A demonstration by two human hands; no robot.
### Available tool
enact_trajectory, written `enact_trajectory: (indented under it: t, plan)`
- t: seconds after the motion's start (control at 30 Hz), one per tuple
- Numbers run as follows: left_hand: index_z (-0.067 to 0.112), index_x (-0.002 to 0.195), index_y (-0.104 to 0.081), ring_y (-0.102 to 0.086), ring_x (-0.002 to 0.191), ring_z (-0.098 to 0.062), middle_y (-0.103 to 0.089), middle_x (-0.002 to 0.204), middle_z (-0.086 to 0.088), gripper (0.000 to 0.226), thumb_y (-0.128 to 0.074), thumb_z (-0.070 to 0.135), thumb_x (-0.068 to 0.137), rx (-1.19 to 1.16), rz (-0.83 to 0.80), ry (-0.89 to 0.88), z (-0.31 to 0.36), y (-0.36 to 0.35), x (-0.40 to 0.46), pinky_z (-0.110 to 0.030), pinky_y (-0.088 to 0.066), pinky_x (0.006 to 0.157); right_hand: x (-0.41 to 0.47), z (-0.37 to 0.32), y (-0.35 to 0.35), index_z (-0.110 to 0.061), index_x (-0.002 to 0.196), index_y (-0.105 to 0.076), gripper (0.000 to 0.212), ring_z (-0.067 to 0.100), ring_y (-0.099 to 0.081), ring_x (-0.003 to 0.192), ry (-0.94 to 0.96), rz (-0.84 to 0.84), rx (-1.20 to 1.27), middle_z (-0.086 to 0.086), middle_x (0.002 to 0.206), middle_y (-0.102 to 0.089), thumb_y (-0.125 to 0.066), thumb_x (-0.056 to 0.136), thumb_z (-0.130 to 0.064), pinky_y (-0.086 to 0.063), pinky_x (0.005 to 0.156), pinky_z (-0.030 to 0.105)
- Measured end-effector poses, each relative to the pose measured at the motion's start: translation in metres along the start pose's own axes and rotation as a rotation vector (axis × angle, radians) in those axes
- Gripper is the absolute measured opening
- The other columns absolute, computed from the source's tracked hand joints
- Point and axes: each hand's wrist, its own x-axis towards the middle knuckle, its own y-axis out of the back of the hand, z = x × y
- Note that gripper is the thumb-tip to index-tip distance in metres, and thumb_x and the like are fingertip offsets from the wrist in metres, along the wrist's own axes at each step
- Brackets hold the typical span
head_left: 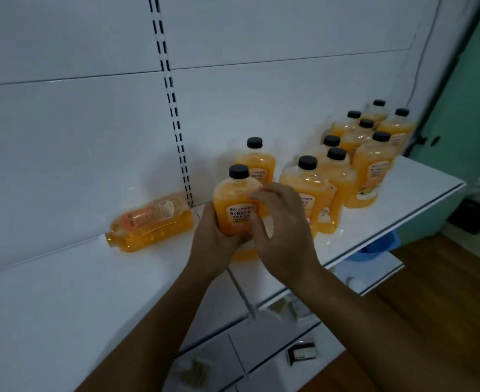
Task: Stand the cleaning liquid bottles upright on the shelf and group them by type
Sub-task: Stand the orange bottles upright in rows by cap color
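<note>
Orange liquid fills the upright bottle (pixel 234 206) held at the centre of the frame, black cap up and label toward the camera, as a person works along a white shelf (pixel 388 210). Nearest the lens, two bare forearms rise from the bottom edge. The left hand (pixel 207 244) wraps the bottle's lower left side, its fingers curled behind the body, while the right hand (pixel 282 230) reaches in from the right with fingers loosely spread, the thumb and forefinger closing on the bottle's right shoulder and label edge; whether that grip is firm cannot be told from the blur. The bottle's long axis stands vertical, and its base is hidden behind the hands, so contact with the shelf is unclear. Just beyond, to the left of centre, a lying bottle (pixel 151 222) rests on its side, its long axis running lower left to upper right and its base toward the lower left. It lies left of the fingers, nearer the left hand, and appears next in line to be stood up. Farther back, toward the upper right, a standing group (pixel 371 165) of matching orange bottles fills the shelf's far end.
</note>
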Motion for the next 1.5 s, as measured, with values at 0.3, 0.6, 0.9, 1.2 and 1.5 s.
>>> enact_trajectory:
  t: [0.3,0.6,0.9,1.2,1.5]
  plan:
    - [0.025,0.122,-0.040,-0.067,0.096,-0.007,-0.064,0.112,0.006,0.072,-0.081,0.041,0.065,-0.024,-0.016,0.033,-0.013,-0.038,0.038,-0.036,-0.059,0.078,-0.020,0.042,0.000,-0.017,0.114,-0.056,0.023,0.019,-0.057,0.098,-0.313,-0.282,0.056,0.002,0.117,-0.055,-0.053,0.092,-0.011,-0.053,0.081,0.041]
    - [0.018,0.149,-0.028,-0.039,0.131,-0.008,-0.044,0.142,0.005,0.090,-0.081,0.021,0.076,0.360,-0.056,-0.023,-0.025,0.025,0.026,-0.022,-0.031,0.105,-0.027,0.024,-0.036,-0.016,0.103,-0.060,0.016,0.008,-0.052,0.080,-0.192,-0.147,0.087,-0.003,0.099,-0.058,-0.057,0.087,-0.017,-0.048,0.062,0.026]
    - [0.005,0.117,-0.058,-0.064,0.098,-0.027,-0.066,0.109,-0.010,0.067,-0.075,0.046,0.067,0.757,0.319,0.027,-0.050,0.160,-0.008,-0.037,-0.051,0.090,0.007,-0.010,-0.141,-0.020,0.139,-0.041,0.060,0.022,-0.042,0.127,-0.305,-0.437,0.256,0.004,0.138,-0.044,-0.064,0.084,-0.018,-0.036,0.100,0.028]
    - [0.020,0.121,-0.060,-0.066,0.095,-0.022,-0.068,0.107,-0.005,0.056,-0.066,-0.013,0.077,-0.037,0.405,0.254,-0.043,0.191,-0.038,-0.025,-0.054,0.066,0.042,-0.020,-0.180,-0.018,0.145,-0.036,0.086,0.030,-0.035,0.136,0.182,-0.649,-0.066,0.008,0.151,-0.036,-0.075,0.075,-0.050,-0.027,0.110,0.044]
    - [0.039,0.139,-0.042,-0.062,0.115,-0.020,-0.057,0.134,0.005,0.065,-0.066,0.008,0.088,-0.109,0.348,0.148,-0.001,0.217,-0.070,-0.033,-0.058,0.080,0.019,-0.094,-0.161,-0.028,0.126,-0.057,0.048,0.016,-0.068,0.106,-0.423,-1.076,1.055,-0.004,0.118,-0.070,-0.043,0.088,-0.056,-0.057,0.081,0.029]
